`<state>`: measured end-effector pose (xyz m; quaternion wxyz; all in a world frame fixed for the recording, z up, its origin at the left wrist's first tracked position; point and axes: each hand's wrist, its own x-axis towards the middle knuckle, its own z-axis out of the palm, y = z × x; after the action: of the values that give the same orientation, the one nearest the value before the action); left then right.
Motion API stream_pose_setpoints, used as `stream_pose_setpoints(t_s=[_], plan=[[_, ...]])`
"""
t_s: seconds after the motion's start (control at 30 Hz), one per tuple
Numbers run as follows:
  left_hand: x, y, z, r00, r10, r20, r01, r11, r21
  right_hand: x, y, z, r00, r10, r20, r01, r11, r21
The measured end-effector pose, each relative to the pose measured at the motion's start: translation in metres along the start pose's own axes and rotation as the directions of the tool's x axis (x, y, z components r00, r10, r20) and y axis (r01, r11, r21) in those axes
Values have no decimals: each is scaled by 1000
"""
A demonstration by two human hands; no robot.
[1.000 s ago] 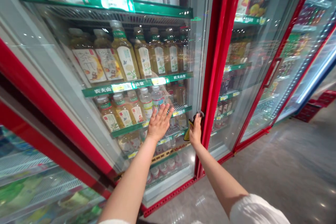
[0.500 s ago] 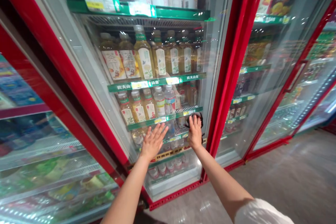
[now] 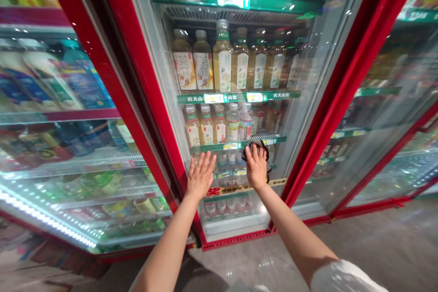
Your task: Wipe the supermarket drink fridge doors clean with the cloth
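In the head view my left hand (image 3: pixel 201 175) is raised with its fingers stretched out and spread, in front of the lower left of a glass cooler door (image 3: pixel 236 230). My right hand (image 3: pixel 257 166) is also flat and open, farther right before the same glass. Neither hand holds anything; whether the palms touch the glass, I cannot tell. Behind my right fingers shows a dark looped shape (image 3: pixel 248 150), perhaps a reflection. Past the glass, tea bottles (image 3: pixel 224 61) stand on the middle shelf, and smaller bottles (image 3: pixel 233 122) stand on the shelf below.
A red door frame (image 3: pixel 345 91) runs up on the right, another red frame (image 3: pixel 143 64) on the left. The left cooler holds white bottles (image 3: pixel 44 66) and packaged goods. More coolers continue to the right. Grey floor (image 3: pixel 376 246) lies below.
My view has swung left, so the cooler door sits farther right and more of the left cooler shows. Both hands stay open, with the left one now nearer the door's left frame.
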<state>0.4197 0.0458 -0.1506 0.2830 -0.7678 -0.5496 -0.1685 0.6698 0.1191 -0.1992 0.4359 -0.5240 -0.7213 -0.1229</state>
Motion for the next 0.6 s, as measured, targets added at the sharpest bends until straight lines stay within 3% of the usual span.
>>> stream_pose_setpoints(t_s=[0.1, 0.17, 0.27, 0.33, 0.43, 0.53, 0.6], plan=[[-7, -6, -6, 999, -40, 23, 40, 999, 1, 17, -44, 9, 999, 28, -25, -28, 1000, 8], [-12, -11, -9, 998, -47, 44, 46, 999, 9, 10, -61, 13, 997, -68, 47, 68, 998, 8], [-25, -22, -13, 997, -33, 75, 32, 999, 24, -16, -55, 10, 927, -322, 191, 315, 947, 64], [-34, -30, -14, 996, -33, 80, 30, 999, 38, -28, -43, 5, 883, -409, 231, 398, 913, 92], [-46, -43, -15, 997, -42, 66, 38, 997, 60, -20, -49, 1, 935, -308, 175, 307, 951, 34], [-57, -51, -16, 997, -49, 68, 44, 997, 68, 1, -88, 7, 985, -154, 72, 154, 988, -1], [-64, -55, -18, 995, -52, 82, 46, 997, 68, 6, -114, 13, 984, -161, 75, 160, 987, 18]])
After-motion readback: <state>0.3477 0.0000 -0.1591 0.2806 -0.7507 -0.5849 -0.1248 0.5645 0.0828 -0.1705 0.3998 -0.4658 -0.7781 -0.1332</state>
